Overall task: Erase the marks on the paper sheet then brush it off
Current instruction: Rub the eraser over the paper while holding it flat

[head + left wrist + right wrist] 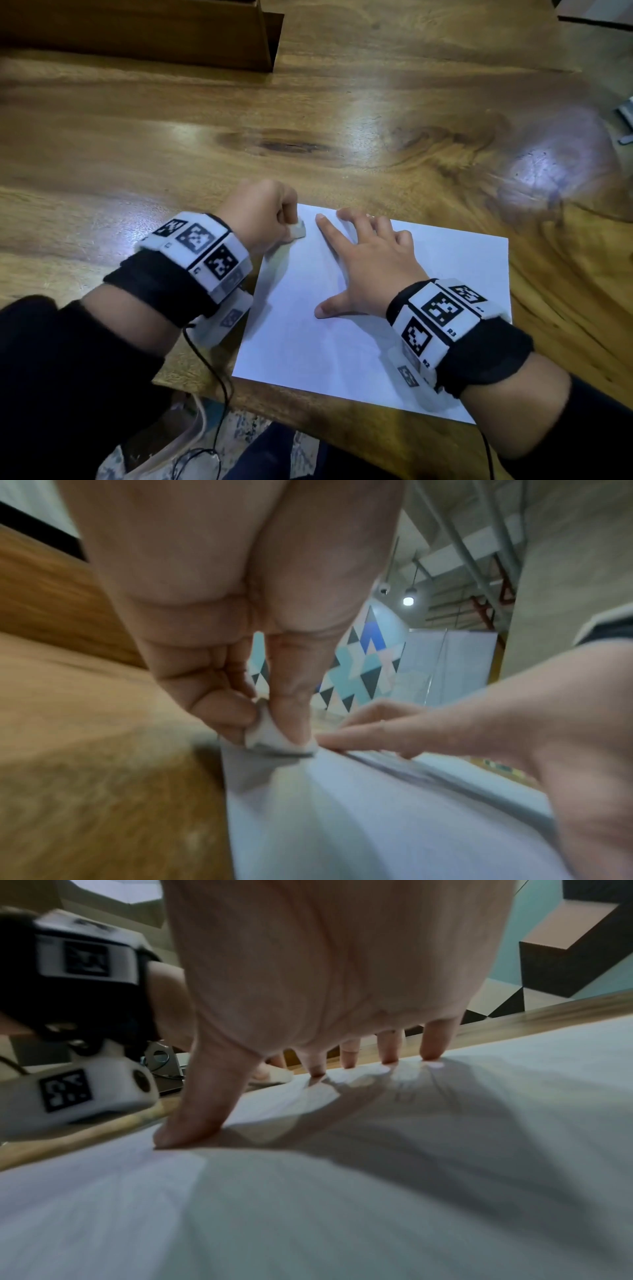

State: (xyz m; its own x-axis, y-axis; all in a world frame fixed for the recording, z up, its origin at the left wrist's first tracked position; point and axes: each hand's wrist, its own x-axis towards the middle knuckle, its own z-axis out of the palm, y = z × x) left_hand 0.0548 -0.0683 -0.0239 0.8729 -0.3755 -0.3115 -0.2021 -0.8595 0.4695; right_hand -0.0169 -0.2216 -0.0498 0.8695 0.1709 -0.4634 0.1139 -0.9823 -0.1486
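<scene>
Spread fingers [431, 1045] of the right hand [373, 263] press flat on the paper sheet [342, 346], thumb out, likely pinning it against the rubbing. Just left, the left hand [257, 212] pinches a small white eraser [297, 230] at the sheet's far-left corner. Lying flat on the wooden worktop [308, 113], the sheet runs its long axis left to right, slightly skewed. No marks are legible.
</scene>
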